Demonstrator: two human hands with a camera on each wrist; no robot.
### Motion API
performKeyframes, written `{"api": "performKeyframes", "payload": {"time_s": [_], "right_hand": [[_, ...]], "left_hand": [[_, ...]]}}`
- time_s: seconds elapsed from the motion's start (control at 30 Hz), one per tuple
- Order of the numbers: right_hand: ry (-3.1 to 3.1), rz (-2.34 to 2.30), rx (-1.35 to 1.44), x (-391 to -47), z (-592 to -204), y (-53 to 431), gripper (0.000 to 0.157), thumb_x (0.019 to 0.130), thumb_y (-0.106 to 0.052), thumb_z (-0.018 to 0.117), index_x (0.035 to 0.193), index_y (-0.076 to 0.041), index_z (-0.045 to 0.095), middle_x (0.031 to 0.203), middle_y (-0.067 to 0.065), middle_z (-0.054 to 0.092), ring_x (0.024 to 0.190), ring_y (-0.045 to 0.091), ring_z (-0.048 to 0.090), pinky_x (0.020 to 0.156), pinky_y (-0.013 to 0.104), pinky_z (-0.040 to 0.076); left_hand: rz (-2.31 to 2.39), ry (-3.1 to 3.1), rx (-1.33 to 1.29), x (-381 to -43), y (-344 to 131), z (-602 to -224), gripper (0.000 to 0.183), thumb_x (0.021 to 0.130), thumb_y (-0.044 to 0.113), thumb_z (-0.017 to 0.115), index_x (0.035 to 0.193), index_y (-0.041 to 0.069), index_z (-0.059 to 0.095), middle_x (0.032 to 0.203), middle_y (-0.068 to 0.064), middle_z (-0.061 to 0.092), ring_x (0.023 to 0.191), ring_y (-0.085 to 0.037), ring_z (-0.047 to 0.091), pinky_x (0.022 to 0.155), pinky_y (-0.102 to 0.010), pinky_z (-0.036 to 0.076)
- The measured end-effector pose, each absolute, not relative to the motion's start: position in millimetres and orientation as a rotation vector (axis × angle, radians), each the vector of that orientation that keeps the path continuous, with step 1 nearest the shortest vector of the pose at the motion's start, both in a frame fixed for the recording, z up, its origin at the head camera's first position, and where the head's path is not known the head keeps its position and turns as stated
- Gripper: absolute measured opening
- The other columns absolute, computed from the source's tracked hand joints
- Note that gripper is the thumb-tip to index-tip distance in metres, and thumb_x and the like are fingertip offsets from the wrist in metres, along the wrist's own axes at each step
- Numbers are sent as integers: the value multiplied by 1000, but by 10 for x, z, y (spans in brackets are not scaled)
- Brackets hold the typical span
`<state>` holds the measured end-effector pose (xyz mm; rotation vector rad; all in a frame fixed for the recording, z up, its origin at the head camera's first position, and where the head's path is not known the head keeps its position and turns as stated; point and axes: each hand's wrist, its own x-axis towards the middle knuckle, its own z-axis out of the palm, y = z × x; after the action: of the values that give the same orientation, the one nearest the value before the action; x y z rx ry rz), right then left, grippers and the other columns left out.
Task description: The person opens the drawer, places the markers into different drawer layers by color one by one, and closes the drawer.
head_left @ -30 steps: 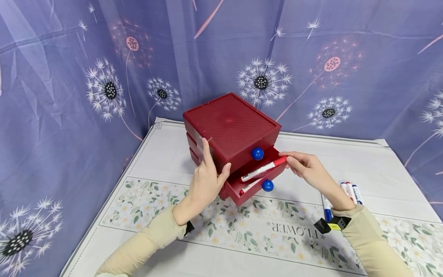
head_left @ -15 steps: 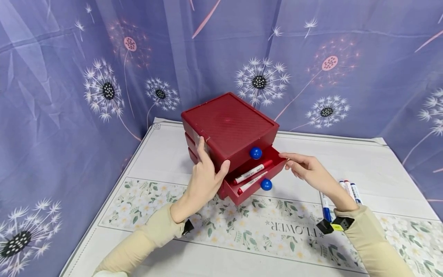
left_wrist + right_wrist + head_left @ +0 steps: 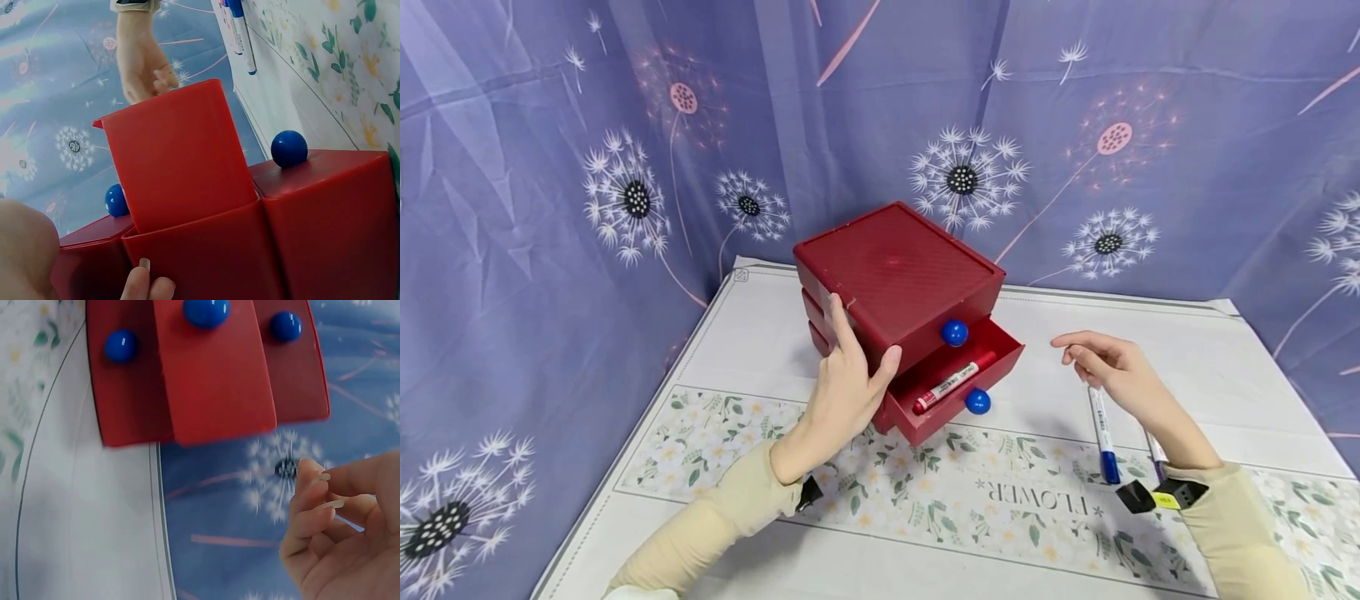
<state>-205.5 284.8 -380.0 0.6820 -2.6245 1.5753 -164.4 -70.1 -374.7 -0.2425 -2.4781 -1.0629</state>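
A dark red drawer unit [image 3: 898, 271] with blue ball knobs stands on the table, its middle drawer [image 3: 925, 429] pulled out. In that drawer lies a red whiteboard marker [image 3: 955, 382] with a white label. My left hand [image 3: 842, 383] rests against the unit's near left side, index finger straight up to the top edge and thumb at the front corner. Its fingertips [image 3: 145, 265] touch the red side in the left wrist view. To the right of the drawer, my right hand [image 3: 1116, 371] hangs in the air, fingers loosely bent and holding nothing.
A blue-capped marker [image 3: 1103, 437] lies on the table below the right hand. Another marker [image 3: 1156, 454] is partly hidden by the right wrist. A white floral tablecloth [image 3: 722, 525] covers the table, and a purple dandelion curtain [image 3: 865, 125] hangs behind and at the left.
My right hand lowered the red marker into the drawer beside another, let go, and moved away to the right. The markers shifted together toward the drawer's front. My left hand stayed on the unit.
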Motion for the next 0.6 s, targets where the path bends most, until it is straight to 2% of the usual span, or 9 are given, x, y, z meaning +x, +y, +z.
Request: {"api": "performKeyframes", "payload": {"time_s": [0.13, 0.4, 0.6], "right_hand": [[-2669, 1524, 612, -2040, -3854, 3064, 23, 103, -13, 45, 116, -8, 64, 77, -8, 54, 58, 18, 41, 46, 30, 32], [-2770, 1519, 461, -2030, -4001, 3424, 25, 102, -12, 45, 110, -23, 66, 81, -15, 61, 63, 8, 50, 49, 26, 39], [-2819, 1502, 423, -2011, -4041, 3571, 27, 102, -11, 45, 108, -27, 66, 82, -17, 62, 64, 8, 53, 49, 24, 41]], "left_hand": [[-1072, -2499, -229, -1636, -699, -3728, 98, 94, 49, 53, 154, 4, -9, 86, -23, 65, 72, -37, 69, 72, -45, 59], [-1127, -2562, -194, -1646, -722, -3660, 104, 92, 51, 55, 153, 2, -14, 80, -20, 62, 72, -38, 69, 72, -44, 58], [-1127, -2594, -189, -1665, -733, -3633, 107, 91, 52, 56, 152, 1, -16, 70, -15, 60, 60, -32, 65, 63, -36, 56]]}}
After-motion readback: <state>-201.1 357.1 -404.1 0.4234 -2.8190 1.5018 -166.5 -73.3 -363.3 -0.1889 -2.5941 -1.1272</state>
